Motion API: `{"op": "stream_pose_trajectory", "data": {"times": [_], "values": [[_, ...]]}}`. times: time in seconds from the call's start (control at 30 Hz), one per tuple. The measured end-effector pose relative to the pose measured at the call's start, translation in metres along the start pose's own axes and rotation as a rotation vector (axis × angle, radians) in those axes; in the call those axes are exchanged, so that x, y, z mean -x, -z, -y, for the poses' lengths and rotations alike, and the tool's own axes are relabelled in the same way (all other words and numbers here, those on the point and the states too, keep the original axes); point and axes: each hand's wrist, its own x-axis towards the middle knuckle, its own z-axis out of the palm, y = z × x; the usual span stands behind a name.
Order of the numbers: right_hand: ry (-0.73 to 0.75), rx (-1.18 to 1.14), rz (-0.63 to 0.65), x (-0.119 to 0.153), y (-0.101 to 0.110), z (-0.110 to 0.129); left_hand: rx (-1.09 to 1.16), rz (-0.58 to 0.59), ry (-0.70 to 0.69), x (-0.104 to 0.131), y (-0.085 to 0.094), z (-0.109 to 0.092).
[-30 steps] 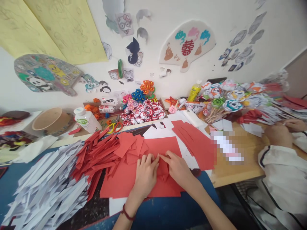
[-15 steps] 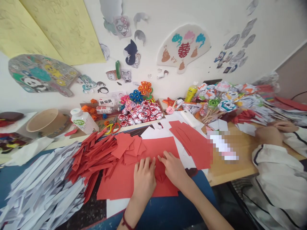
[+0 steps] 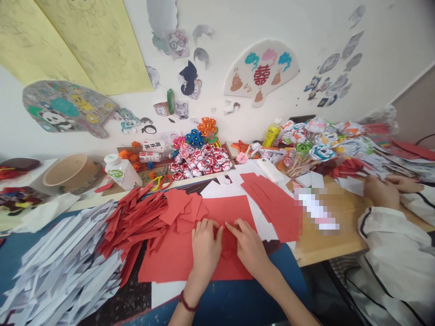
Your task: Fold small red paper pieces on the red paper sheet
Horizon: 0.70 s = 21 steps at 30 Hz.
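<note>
My left hand [image 3: 206, 244] is over the red paper sheets [image 3: 163, 267], its fingers curled and the thumb close to the index finger. Just right of it, my right hand [image 3: 250, 244] has its index finger stretched toward the left thumb, the other fingers bent. Between both hands lies a small folded piece of red paper [image 3: 228, 250], touched by both; its edges blend into the red below. Left of my hands, loose red squares [image 3: 183, 206] overlap a heap of folded red strips [image 3: 136, 222].
Folded white paper strips [image 3: 64, 262] are heaped at left. More red sheets [image 3: 268, 203] lie at right. Behind stand a white bottle [image 3: 122, 172], scissors [image 3: 161, 182] and red-white paper flowers [image 3: 200, 162]. Another person's hands [image 3: 382, 192] work at the far right over a wooden table [image 3: 326, 244].
My left fingers have curled more, with the thumb drawn nearer the index finger. My right hand has shifted slightly down and right. The view has tilted a little.
</note>
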Motion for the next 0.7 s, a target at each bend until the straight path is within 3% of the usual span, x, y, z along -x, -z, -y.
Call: {"op": "stream_pose_trajectory", "data": {"times": [0.13,0.27,0.37,0.47,0.6,0.7], "values": [[-0.083,-0.198,-0.083,-0.005,0.01,-0.001,0.11,0.09,-0.071,-0.009,0.006,-0.002],[-0.037,-0.321,-0.091,-0.016,0.016,-0.003,0.146,0.129,-0.152,-0.016,0.018,-0.001],[-0.062,-0.411,-0.179,-0.02,0.015,-0.006,0.163,0.113,-0.156,-0.018,0.025,0.009],[-0.182,-0.584,-0.241,-0.02,0.013,-0.009,0.224,0.135,-0.133,-0.016,0.03,0.024],[-0.336,-0.805,-0.2,-0.015,0.009,-0.014,0.312,0.209,-0.092,-0.012,0.031,0.036],[-0.337,-0.788,-0.131,-0.012,0.011,-0.016,0.31,0.18,-0.075,-0.013,0.027,0.037]]}}
